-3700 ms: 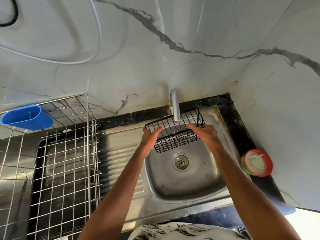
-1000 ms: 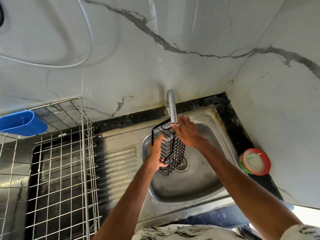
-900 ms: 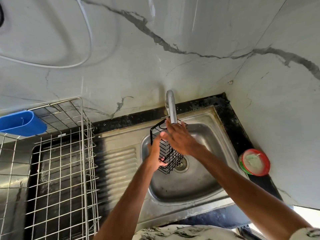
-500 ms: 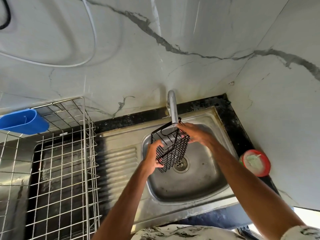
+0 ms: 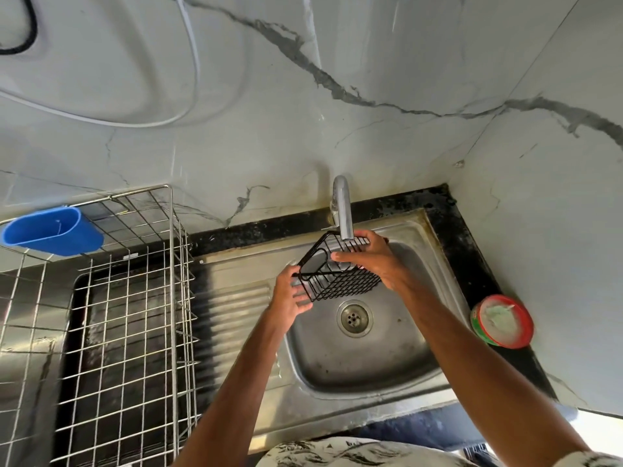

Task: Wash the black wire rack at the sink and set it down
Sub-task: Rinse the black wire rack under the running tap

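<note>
Black wire is thin stuff to hold. The black wire rack hangs tilted over the back of the sink, with its top edge right against the spout of the tap. The left hand grips its near-left corner, fingers curled under the mesh. The right hand clamps the far side, with the thumb hooked over a wire. I cannot tell whether water is running.

The likeliest trouble is a slip. Wet wires give little purchase, and if the rack turns in the hands it could drop into the basin near the drain. A careless turn could also knock it against the spout. If it is carried right, the forearm might clip the red-rimmed tub at the tabletop's right edge. If it goes left, its corners could snag in the steel drying rack.
</note>
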{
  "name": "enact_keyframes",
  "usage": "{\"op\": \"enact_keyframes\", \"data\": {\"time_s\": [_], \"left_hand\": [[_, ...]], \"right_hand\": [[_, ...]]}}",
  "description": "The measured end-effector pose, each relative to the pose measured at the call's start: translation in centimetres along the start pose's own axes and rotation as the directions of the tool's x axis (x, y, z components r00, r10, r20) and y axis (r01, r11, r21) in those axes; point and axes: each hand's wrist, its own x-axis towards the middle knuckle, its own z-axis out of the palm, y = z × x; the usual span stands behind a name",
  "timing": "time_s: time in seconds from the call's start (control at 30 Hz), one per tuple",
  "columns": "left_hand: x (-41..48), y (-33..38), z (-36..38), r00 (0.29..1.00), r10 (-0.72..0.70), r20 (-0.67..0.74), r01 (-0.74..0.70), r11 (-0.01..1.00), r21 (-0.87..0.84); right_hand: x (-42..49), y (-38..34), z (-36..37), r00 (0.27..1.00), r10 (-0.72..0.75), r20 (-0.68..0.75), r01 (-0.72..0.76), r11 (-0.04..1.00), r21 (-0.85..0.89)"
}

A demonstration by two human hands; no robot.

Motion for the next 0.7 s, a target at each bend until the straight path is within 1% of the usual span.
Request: {"op": "enact_keyframes", "data": {"time_s": [0.07,0.17,0.23,0.33,0.43,0.5,0.57,0.63,0.7], "left_hand": [[-0.4,0.2,0.8,0.998,0.056,0.02,-0.058,0.989,0.135],[-0.5,0.7,2.2,0.985,0.152,0.087,-0.171,0.936,0.307],[-0.4,1.0,3.0,0.981,0.167,0.097,-0.191,0.909,0.37],[-0.4,1.5,3.7,0.979,0.18,0.094,-0.203,0.899,0.389],[-0.1,1.9,3.5,0.987,0.139,0.077,-0.158,0.906,0.393],[0.3,1.8,3.5,0.983,0.172,0.069,-0.185,0.919,0.349],[0.2,1.6,4.0,0.972,0.233,0.03,-0.23,0.92,0.317],[0.2,1.3,4.5,0.964,0.266,-0.005,-0.251,0.914,0.319],[1.0,0.6,4.9,0.955,0.294,-0.041,-0.261,0.895,0.361]], "right_hand": [[-0.2,0.0,0.7,0.999,-0.053,0.002,0.053,0.997,-0.06],[-1.0,-0.6,1.4,0.997,-0.079,0.007,0.079,0.981,-0.175],[-1.5,-0.9,1.7,0.994,-0.108,-0.022,0.1,0.969,-0.227],[-1.4,-0.8,1.5,0.991,-0.13,-0.042,0.119,0.971,-0.207],[-1.3,-0.3,0.9,0.996,-0.085,-0.015,0.082,0.985,-0.154],[-1.3,0.2,1.0,0.998,-0.069,-0.006,0.067,0.989,-0.132],[-1.3,0.8,1.4,0.998,-0.064,-0.022,0.061,0.991,-0.119],[-1.2,1.3,1.8,0.996,-0.058,-0.066,0.05,0.992,-0.118],[-0.9,1.7,2.0,0.994,-0.052,-0.096,0.041,0.993,-0.109]]}}
